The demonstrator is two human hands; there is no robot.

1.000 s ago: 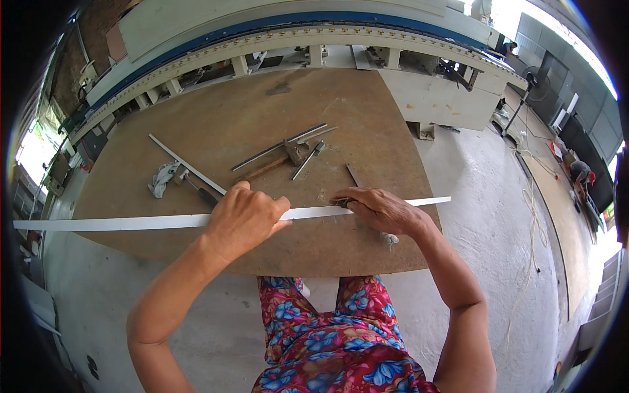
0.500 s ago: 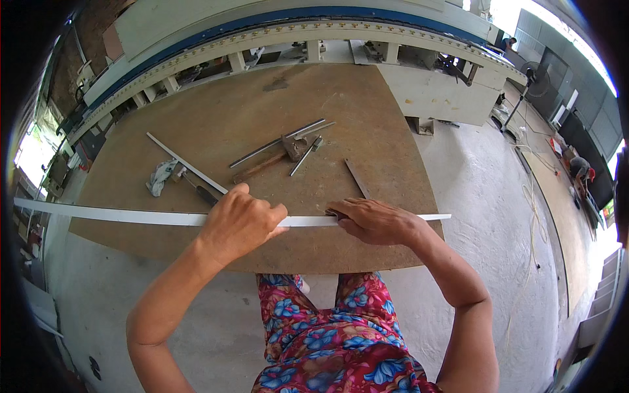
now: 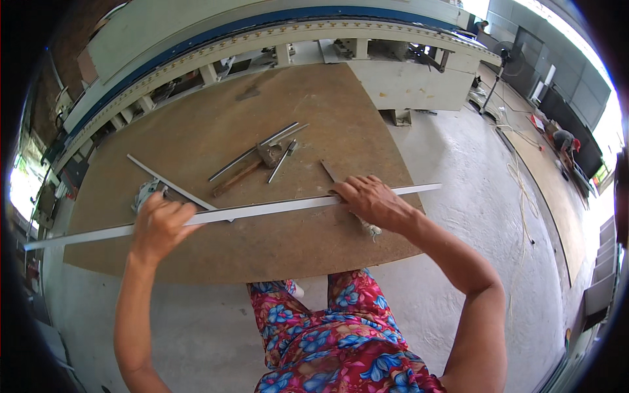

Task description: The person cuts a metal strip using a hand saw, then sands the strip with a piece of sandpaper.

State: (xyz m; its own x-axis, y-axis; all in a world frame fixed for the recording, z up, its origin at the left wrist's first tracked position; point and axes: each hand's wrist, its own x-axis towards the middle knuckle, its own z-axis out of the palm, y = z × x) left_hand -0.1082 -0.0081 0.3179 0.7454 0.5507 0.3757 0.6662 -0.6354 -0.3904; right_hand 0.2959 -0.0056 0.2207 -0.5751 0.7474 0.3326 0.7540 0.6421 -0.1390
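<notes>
A long, narrow white strip (image 3: 268,207) spans the front of the brown board, slanting up toward the right. My left hand (image 3: 162,226) is closed around it left of the middle, thumb pointing along the strip. Near its right end my right hand (image 3: 375,200) grips it from above; a small dark bit shows at the fingertips, too little to name. Under the strip lies a thin flat metal tool (image 3: 328,171), and a pale wrapped end (image 3: 368,227) shows below my right hand. A second thin strip (image 3: 171,188) and a crumpled grey-white glove or cloth (image 3: 145,194) lie near my left hand.
A hammer (image 3: 239,179), a metal rod (image 3: 252,152) and a short rod with a crosspiece (image 3: 282,162) lie on the brown board (image 3: 314,98). Behind it runs a long blue-and-cream machine (image 3: 262,33). At right are a standing fan (image 3: 503,56), cables and a crouching person (image 3: 565,141).
My left hand has slid leftward along the strip. The strip's right end has risen in view and its left end dropped. The pale wrapped end has come into sight.
</notes>
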